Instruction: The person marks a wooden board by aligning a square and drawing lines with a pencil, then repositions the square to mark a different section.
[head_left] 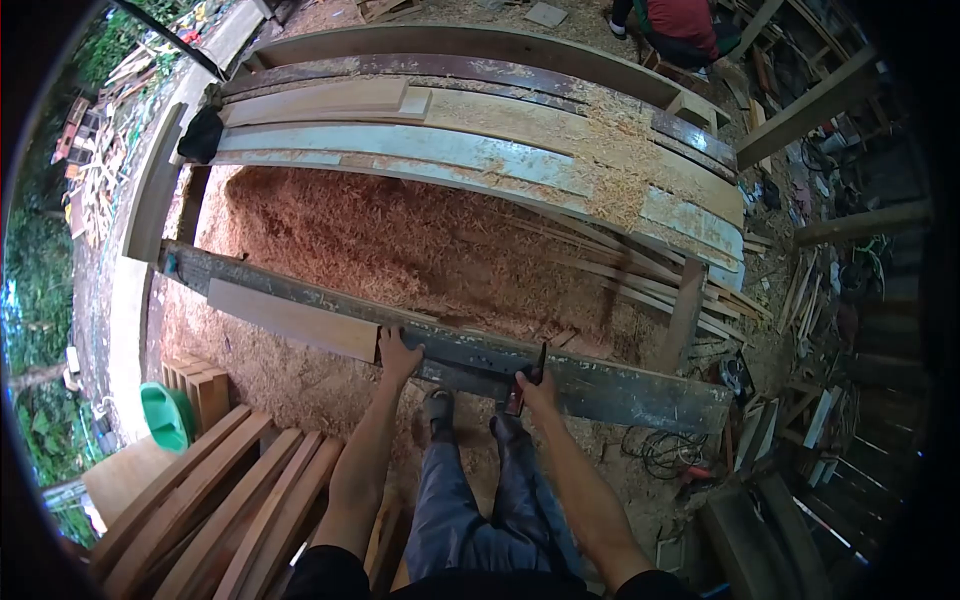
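Note:
A pale wooden board (290,320) lies along the near side of a long, weathered beam (640,395). At the board's right end is my left hand (398,354), its fingers spread over the end and the beam's edge. My right hand (537,388) is wrapped round a tool (516,398) with a reddish handle and a dark upright part; the kind of tool is too small to tell. That hand is at the near edge of the beam, to the right of my left hand.
Beyond a shavings-covered floor (330,220) stands a workbench (450,150) with long boards. Curved wooden pieces (190,490) and a green basin (167,416) are at the lower left. A cable (660,455) lies right of my legs. Another person (685,30) sits at the top right.

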